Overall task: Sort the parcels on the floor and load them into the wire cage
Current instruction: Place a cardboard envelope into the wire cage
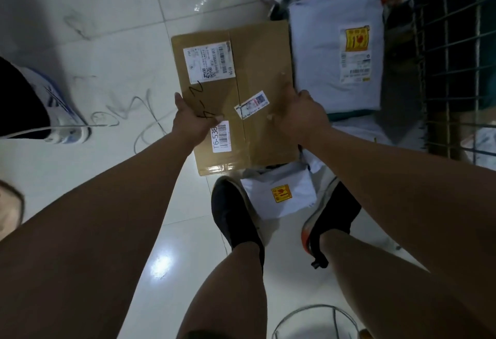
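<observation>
With left hand [193, 121], gripped the near-left edge of the cardboard box [257, 56], thumb on top, fingers tucked out of sight beneath. With right hand [300, 115], grasped the opposite edge likewise. Held the box flat between both hands, label side up, ahead of the shoes [233, 217], long axis running away from the body and leaning slightly left at the far end. Could not tell whether lifted clear of the floor [107, 29] or resting on it. Overlapped, at the near end, the small grey mailer [279, 193] lying between the shoes. Sat just beside a larger grey mailer [316, 43] on the right, edges almost touching. Found the wire cage [451, 70] further right, beyond that mailer. Judged the cage to lie on the right hand's side, so probably called for a rightward swing over that mailer, right hand leading.
</observation>
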Motion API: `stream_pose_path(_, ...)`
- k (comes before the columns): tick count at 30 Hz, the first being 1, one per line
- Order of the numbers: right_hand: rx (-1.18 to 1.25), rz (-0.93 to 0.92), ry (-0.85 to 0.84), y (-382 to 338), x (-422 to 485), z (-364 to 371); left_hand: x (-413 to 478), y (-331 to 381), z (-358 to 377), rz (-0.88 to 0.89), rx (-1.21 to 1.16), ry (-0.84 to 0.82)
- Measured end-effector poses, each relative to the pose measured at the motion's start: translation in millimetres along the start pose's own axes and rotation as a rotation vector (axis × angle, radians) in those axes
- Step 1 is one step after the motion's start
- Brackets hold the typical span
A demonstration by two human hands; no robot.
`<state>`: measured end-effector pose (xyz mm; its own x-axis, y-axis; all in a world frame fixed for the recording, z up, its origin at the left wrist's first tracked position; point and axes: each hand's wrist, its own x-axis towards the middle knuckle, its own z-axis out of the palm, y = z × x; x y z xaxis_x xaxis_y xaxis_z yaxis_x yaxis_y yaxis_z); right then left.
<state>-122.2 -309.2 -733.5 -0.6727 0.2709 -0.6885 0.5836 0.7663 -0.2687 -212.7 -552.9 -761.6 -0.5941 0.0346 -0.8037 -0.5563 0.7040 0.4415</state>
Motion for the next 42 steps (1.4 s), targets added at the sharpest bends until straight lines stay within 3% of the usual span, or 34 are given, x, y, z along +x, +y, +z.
stream_pose_path(8,0.011,0.009,0.012,-20,10,9,-3,-21,-11,0.041,-0.145,-0.032)
stream_pose_path(12,0.022,-0.058,0.137,-29,-1,9,-28,-27,-17,-0.007,-0.270,-0.023)
stream_pose_path(18,0.409,-0.300,0.125,-55,-59,-38,-117,-10,-64,0.139,-0.217,0.063)
stream_pose_path(24,0.461,-0.268,0.180,-87,-139,-141,-222,83,-134,0.361,0.054,0.137)
stream_pose_path(29,0.455,-0.202,0.180,-98,-226,-254,-308,182,-182,0.488,0.258,0.074)
stream_pose_path(33,0.509,-0.164,0.272,-97,-298,-340,-373,273,-209,0.580,0.363,0.034)
stream_pose_path(42,0.593,-0.018,0.448,-51,-418,-498,-501,465,-213,0.788,0.509,-0.059)
